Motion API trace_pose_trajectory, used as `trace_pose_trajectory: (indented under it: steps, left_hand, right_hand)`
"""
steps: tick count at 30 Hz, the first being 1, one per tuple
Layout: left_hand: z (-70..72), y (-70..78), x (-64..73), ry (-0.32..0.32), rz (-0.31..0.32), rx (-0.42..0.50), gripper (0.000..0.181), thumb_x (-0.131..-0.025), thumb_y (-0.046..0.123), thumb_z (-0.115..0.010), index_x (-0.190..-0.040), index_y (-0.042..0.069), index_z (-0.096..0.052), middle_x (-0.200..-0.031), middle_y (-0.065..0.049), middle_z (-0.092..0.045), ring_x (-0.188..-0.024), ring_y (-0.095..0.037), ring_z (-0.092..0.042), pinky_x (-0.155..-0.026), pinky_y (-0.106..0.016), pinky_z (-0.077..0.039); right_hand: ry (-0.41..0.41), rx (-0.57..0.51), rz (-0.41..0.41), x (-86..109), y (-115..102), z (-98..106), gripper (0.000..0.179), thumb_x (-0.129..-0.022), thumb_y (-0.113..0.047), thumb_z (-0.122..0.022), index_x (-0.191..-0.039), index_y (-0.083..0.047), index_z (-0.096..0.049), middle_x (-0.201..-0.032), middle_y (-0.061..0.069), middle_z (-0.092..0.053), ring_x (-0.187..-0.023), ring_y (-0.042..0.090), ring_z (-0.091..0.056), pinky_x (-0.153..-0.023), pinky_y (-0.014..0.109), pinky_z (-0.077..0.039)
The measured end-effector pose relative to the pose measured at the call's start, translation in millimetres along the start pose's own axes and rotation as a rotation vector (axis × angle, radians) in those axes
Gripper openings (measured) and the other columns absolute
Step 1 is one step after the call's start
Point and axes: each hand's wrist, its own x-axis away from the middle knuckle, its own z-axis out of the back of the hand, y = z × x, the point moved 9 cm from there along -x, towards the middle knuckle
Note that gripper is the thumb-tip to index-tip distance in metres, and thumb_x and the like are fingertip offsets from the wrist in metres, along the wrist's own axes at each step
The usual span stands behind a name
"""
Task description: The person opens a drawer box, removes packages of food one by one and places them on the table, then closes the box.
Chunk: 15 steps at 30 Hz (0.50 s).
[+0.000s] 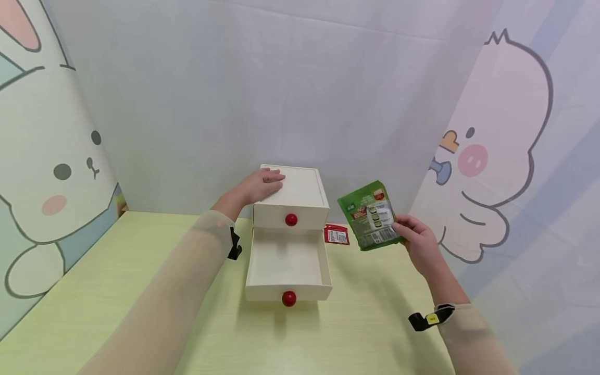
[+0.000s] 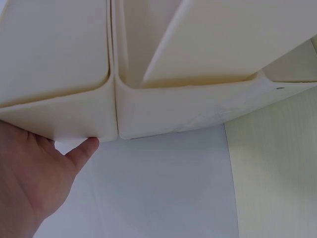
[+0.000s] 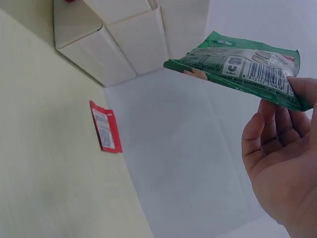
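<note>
My left hand rests on the top left of a small white drawer cabinet, fingers laid over its top. In the left wrist view, the thumb is against the cabinet's side. The lower drawer, with a red round knob, is pulled out, and nothing shows inside it. Above it, the upper drawer is closed. Right of the cabinet, my right hand pinches a green food packet by its lower right corner, held up in the air with its printed barcode side showing.
A red packet with a white label lies on the pale wooden table, just right of the cabinet. Behind stands a grey-white curtain, with cartoon-printed sheets at both sides.
</note>
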Motion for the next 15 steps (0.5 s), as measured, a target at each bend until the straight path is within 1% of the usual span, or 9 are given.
trace_pose_trajectory:
  steps: [2, 3, 5, 7, 9, 11, 14, 15]
  left_hand:
    - [-0.4, 0.2, -0.1, -0.004, 0.002, -0.006, 0.056, -0.115, 0.042, -0.048, -0.164, 0.015, -0.054, -0.181, -0.004, -0.034, -0.174, -0.032, -0.011, -0.14, -0.059, -0.01]
    - [-0.7, 0.0, -0.3, -0.006, 0.003, -0.01, 0.056, -0.115, 0.042, -0.048, -0.164, 0.016, -0.053, -0.181, -0.004, -0.033, -0.174, -0.032, -0.011, -0.14, -0.059, -0.01]
    - [-1.1, -0.3, -0.7, -0.01, 0.005, -0.016, 0.057, -0.115, 0.043, -0.047, -0.165, 0.016, -0.053, -0.181, -0.004, -0.033, -0.174, -0.032, -0.011, -0.14, -0.06, -0.01]
    - [-1.4, -0.6, -0.9, -0.011, 0.005, -0.018, 0.057, -0.115, 0.043, -0.048, -0.165, 0.017, -0.052, -0.182, -0.003, -0.033, -0.174, -0.032, -0.011, -0.14, -0.06, -0.01]
    - [-1.4, -0.9, -1.1, -0.007, 0.004, -0.017, 0.056, -0.115, 0.042, -0.048, -0.165, 0.017, -0.053, -0.181, -0.003, -0.034, -0.174, -0.031, -0.011, -0.14, -0.059, -0.011]
    - [-1.1, -0.7, -0.9, -0.004, 0.004, -0.013, 0.055, -0.115, 0.042, -0.049, -0.164, 0.017, -0.054, -0.181, -0.003, -0.034, -0.174, -0.031, -0.011, -0.14, -0.059, -0.011]
    - [-0.6, -0.8, -0.7, -0.002, 0.008, -0.01, 0.055, -0.115, 0.041, -0.05, -0.164, 0.017, -0.054, -0.181, -0.003, -0.035, -0.174, -0.031, -0.011, -0.14, -0.059, -0.011]
    - [-0.5, -0.9, -0.7, -0.002, 0.01, -0.01, 0.055, -0.115, 0.041, -0.05, -0.164, 0.017, -0.055, -0.181, -0.003, -0.035, -0.174, -0.031, -0.011, -0.14, -0.059, -0.01]
  right_hand:
    - [0.025, 0.05, -0.016, -0.2, 4.3, 7.1, 0.012, -0.111, -0.013, -0.065, -0.114, -0.016, -0.077, -0.105, -0.011, -0.075, -0.098, 0.008, -0.068, -0.081, 0.022, -0.059]
    - [0.039, 0.091, -0.025, -0.2, 6.6, 10.5, 0.011, -0.111, -0.015, -0.066, -0.116, -0.014, -0.076, -0.104, -0.012, -0.075, -0.097, 0.007, -0.068, -0.08, 0.021, -0.059]
    - [0.065, 0.196, -0.039, -0.8, 12.4, 17.4, 0.018, -0.11, -0.019, -0.068, -0.122, -0.007, -0.073, -0.102, -0.015, -0.073, -0.096, 0.004, -0.067, -0.079, 0.02, -0.058]
    - [0.088, 0.325, -0.048, -1.2, 18.8, 23.3, 0.028, -0.11, -0.021, -0.069, -0.128, 0.0, -0.07, -0.101, -0.014, -0.072, -0.093, 0.003, -0.064, -0.077, 0.021, -0.057]
    - [0.092, 0.51, -0.033, -1.6, 24.2, 25.9, 0.033, -0.109, -0.022, -0.069, -0.131, 0.004, -0.069, -0.103, -0.007, -0.074, -0.091, 0.004, -0.063, -0.074, 0.022, -0.055]
    - [0.075, 0.717, -0.01, -1.7, 29.8, 24.9, 0.032, -0.109, -0.021, -0.067, -0.13, 0.004, -0.071, -0.104, 0.002, -0.075, -0.089, 0.009, -0.062, -0.073, 0.027, -0.053]
    - [0.017, 1.025, 0.036, -1.2, 40.4, 18.6, 0.026, -0.106, -0.018, -0.064, -0.123, 0.0, -0.074, -0.103, 0.011, -0.076, -0.086, 0.016, -0.065, -0.074, 0.035, -0.054]
    - [-0.007, 1.098, 0.043, -0.9, 44.8, 16.3, 0.025, -0.105, -0.017, -0.064, -0.12, 0.0, -0.075, -0.102, 0.012, -0.076, -0.085, 0.019, -0.066, -0.073, 0.039, -0.055]
